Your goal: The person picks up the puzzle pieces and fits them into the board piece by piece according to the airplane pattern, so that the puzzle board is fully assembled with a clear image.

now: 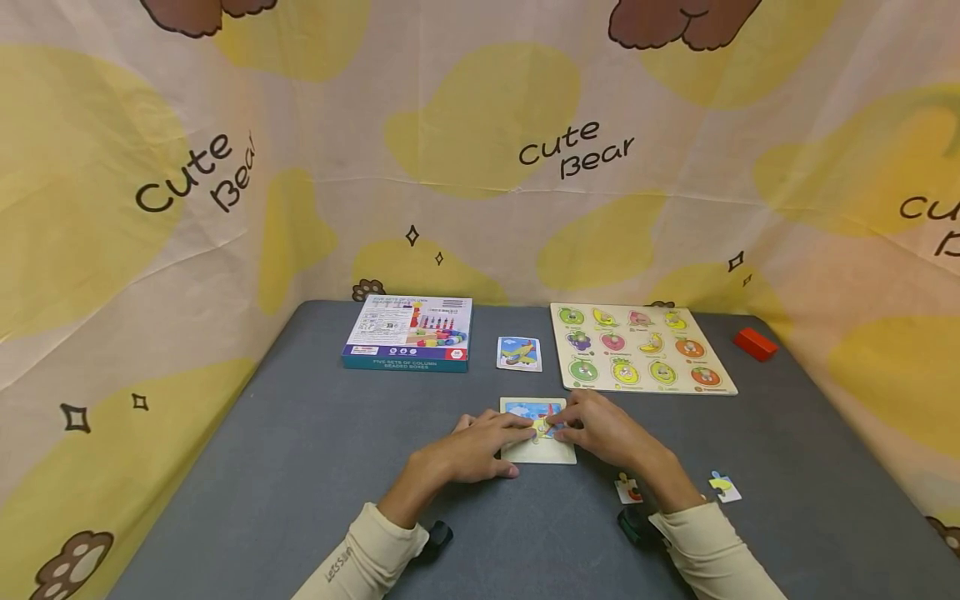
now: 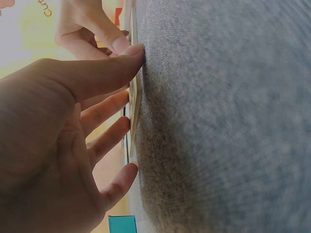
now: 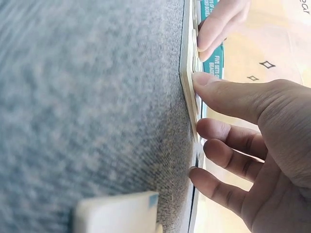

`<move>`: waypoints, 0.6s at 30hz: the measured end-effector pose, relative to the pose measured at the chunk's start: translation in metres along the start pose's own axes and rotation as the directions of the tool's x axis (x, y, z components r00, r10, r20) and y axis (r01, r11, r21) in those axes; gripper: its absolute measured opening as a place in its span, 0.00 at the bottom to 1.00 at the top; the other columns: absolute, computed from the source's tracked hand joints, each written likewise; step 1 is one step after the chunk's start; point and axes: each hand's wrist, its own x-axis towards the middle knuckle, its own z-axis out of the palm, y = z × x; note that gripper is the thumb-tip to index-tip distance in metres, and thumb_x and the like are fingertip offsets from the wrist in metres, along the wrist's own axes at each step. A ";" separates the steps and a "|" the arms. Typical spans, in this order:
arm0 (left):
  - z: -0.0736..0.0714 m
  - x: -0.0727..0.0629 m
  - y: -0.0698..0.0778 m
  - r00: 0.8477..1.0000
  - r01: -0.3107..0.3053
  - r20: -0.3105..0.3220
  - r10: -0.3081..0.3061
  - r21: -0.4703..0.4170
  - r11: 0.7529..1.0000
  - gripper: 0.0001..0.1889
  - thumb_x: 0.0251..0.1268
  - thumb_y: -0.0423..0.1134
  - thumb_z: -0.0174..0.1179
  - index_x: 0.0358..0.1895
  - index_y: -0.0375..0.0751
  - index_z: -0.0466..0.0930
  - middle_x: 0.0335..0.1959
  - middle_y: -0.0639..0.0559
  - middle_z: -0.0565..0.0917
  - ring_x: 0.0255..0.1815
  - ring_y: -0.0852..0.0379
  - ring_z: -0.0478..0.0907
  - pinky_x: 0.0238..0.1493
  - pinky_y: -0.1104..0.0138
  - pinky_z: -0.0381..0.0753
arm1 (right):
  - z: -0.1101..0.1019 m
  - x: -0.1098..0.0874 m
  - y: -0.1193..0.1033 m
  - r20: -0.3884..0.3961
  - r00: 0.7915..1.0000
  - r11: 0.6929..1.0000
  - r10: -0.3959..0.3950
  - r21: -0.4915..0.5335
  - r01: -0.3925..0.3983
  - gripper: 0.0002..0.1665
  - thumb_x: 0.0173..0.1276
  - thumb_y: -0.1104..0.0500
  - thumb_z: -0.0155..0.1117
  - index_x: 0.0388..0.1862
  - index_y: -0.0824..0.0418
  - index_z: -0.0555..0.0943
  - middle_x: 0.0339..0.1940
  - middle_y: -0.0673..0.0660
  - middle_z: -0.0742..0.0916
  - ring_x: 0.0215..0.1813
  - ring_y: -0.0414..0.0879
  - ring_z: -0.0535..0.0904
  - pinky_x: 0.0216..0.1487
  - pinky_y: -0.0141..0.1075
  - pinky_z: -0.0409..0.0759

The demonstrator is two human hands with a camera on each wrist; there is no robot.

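A small wooden jigsaw board point(image 1: 537, 452) with a blue-sky picture lies on the grey table, partly hidden by the hands. My left hand point(image 1: 480, 446) touches it from the left, fingertips pressing on the yellow part of the picture. In the left wrist view, that thumb extends to the board's near edge. From the right, my right hand point(image 1: 606, 429) rests its thumb and fingertips on the picture's right side. Both hands' fingers are fairly straight. Two loose jigsaw pieces lie near the right forearm: a reddish one point(image 1: 628, 489) and a yellow one point(image 1: 725, 487).
Behind the board lies an aeroplane picture card point(image 1: 519, 354). A flat boxed bead set point(image 1: 408, 333) is at back left, a fruit puzzle board point(image 1: 643, 348) at back right. Beyond that sits a red block point(image 1: 755, 344). Printed cloth point(image 1: 480, 167) hangs behind the table.
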 end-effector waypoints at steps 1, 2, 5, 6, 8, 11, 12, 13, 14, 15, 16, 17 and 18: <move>0.000 0.000 0.000 1.000 0.000 0.000 0.000 0.001 1.000 0.32 0.76 0.47 0.66 0.80 0.52 0.70 0.81 0.58 0.68 0.77 0.52 0.65 0.63 0.52 0.66 | 0.000 0.000 -0.001 0.000 1.000 1.000 0.004 -0.002 -0.004 0.14 0.72 0.57 0.75 0.54 0.55 0.92 0.35 0.46 0.79 0.34 0.39 0.68 0.36 0.33 0.69; 0.000 0.000 0.000 1.000 -0.001 -0.001 0.001 0.002 1.000 0.32 0.76 0.47 0.66 0.80 0.52 0.70 0.81 0.58 0.68 0.77 0.52 0.65 0.63 0.52 0.66 | 0.000 0.000 -0.001 0.000 1.000 1.000 0.008 -0.004 -0.008 0.14 0.71 0.58 0.75 0.54 0.55 0.93 0.35 0.46 0.79 0.34 0.39 0.68 0.35 0.33 0.69; 0.000 0.000 0.001 1.000 0.001 -0.001 -0.001 0.000 1.000 0.32 0.76 0.47 0.67 0.80 0.52 0.70 0.81 0.58 0.68 0.77 0.52 0.65 0.63 0.52 0.66 | -0.001 -0.001 -0.003 -0.004 1.000 1.000 0.008 -0.013 -0.008 0.14 0.71 0.58 0.75 0.54 0.56 0.92 0.35 0.47 0.79 0.34 0.39 0.68 0.35 0.33 0.69; 0.000 0.000 0.001 1.000 0.002 0.000 -0.002 0.000 1.000 0.33 0.76 0.47 0.67 0.80 0.52 0.70 0.81 0.58 0.68 0.77 0.52 0.65 0.63 0.51 0.66 | -0.001 -0.001 -0.004 -0.004 1.000 1.000 0.006 -0.013 -0.006 0.14 0.71 0.58 0.75 0.55 0.56 0.92 0.35 0.47 0.79 0.34 0.39 0.67 0.35 0.32 0.68; 0.000 0.000 0.001 1.000 0.005 0.002 -0.005 0.001 1.000 0.33 0.76 0.47 0.67 0.80 0.52 0.70 0.81 0.58 0.68 0.77 0.52 0.65 0.63 0.51 0.66 | -0.001 -0.001 -0.004 -0.007 1.000 1.000 -0.002 -0.017 0.002 0.15 0.71 0.59 0.75 0.55 0.56 0.92 0.35 0.47 0.79 0.34 0.39 0.67 0.35 0.32 0.68; 0.000 0.000 0.001 1.000 0.009 0.002 -0.009 0.001 1.000 0.33 0.76 0.47 0.67 0.80 0.53 0.70 0.81 0.58 0.68 0.77 0.52 0.65 0.63 0.51 0.65 | -0.001 0.000 -0.005 -0.012 1.000 1.000 -0.007 -0.016 0.007 0.15 0.71 0.59 0.75 0.55 0.56 0.92 0.35 0.47 0.78 0.34 0.39 0.67 0.35 0.32 0.68; 0.000 0.000 0.001 1.000 0.009 0.003 -0.009 0.002 1.000 0.33 0.75 0.47 0.67 0.80 0.53 0.70 0.81 0.59 0.68 0.77 0.52 0.65 0.63 0.51 0.65 | -0.001 0.000 -0.005 -0.014 1.000 1.000 -0.003 -0.013 0.003 0.14 0.71 0.58 0.75 0.54 0.55 0.92 0.34 0.46 0.78 0.33 0.39 0.67 0.34 0.32 0.68; 0.000 0.000 0.001 1.000 0.008 0.003 -0.008 0.000 1.000 0.33 0.75 0.47 0.67 0.80 0.53 0.70 0.81 0.58 0.68 0.77 0.52 0.65 0.63 0.51 0.65 | -0.001 0.000 -0.004 -0.015 1.000 1.000 0.001 -0.008 -0.001 0.14 0.70 0.58 0.76 0.54 0.55 0.93 0.34 0.46 0.78 0.33 0.38 0.67 0.34 0.32 0.68; -0.001 0.000 0.001 1.000 0.007 0.003 -0.007 -0.002 1.000 0.33 0.75 0.47 0.67 0.80 0.53 0.70 0.81 0.58 0.68 0.77 0.52 0.65 0.63 0.51 0.65 | -0.001 0.000 -0.003 -0.015 1.000 1.000 0.005 -0.001 -0.005 0.13 0.70 0.58 0.76 0.53 0.55 0.93 0.33 0.45 0.78 0.32 0.38 0.67 0.34 0.32 0.68; -0.001 0.000 0.001 1.000 0.005 0.002 -0.005 -0.005 1.000 0.33 0.75 0.47 0.67 0.80 0.52 0.70 0.81 0.58 0.68 0.77 0.52 0.65 0.63 0.51 0.65 | -0.001 0.000 -0.002 -0.015 1.000 1.000 0.004 0.005 -0.004 0.13 0.70 0.57 0.76 0.52 0.55 0.93 0.33 0.45 0.79 0.32 0.38 0.67 0.33 0.32 0.68; -0.001 0.000 0.001 1.000 0.003 0.001 -0.003 -0.005 1.000 0.33 0.76 0.47 0.67 0.80 0.52 0.70 0.81 0.58 0.68 0.77 0.52 0.65 0.63 0.51 0.65 | -0.002 0.000 -0.001 -0.015 1.000 1.000 -0.002 0.016 0.003 0.12 0.70 0.57 0.76 0.51 0.55 0.93 0.33 0.44 0.79 0.32 0.37 0.68 0.34 0.32 0.69; 0.000 0.000 0.001 1.000 0.002 0.001 -0.002 -0.005 1.000 0.33 0.76 0.47 0.67 0.80 0.52 0.70 0.81 0.58 0.68 0.77 0.52 0.65 0.63 0.51 0.65 | -0.003 0.000 0.000 -0.018 1.000 1.000 -0.011 0.022 0.011 0.12 0.70 0.57 0.76 0.51 0.55 0.94 0.33 0.44 0.80 0.32 0.37 0.69 0.34 0.33 0.70; 0.000 0.001 0.001 1.000 0.000 0.002 0.000 -0.005 1.000 0.33 0.76 0.48 0.67 0.80 0.52 0.70 0.81 0.58 0.68 0.77 0.52 0.65 0.64 0.51 0.65 | -0.004 0.000 0.001 -0.020 1.000 0.999 -0.018 0.028 0.019 0.11 0.70 0.58 0.76 0.50 0.55 0.94 0.34 0.44 0.81 0.33 0.37 0.70 0.35 0.33 0.71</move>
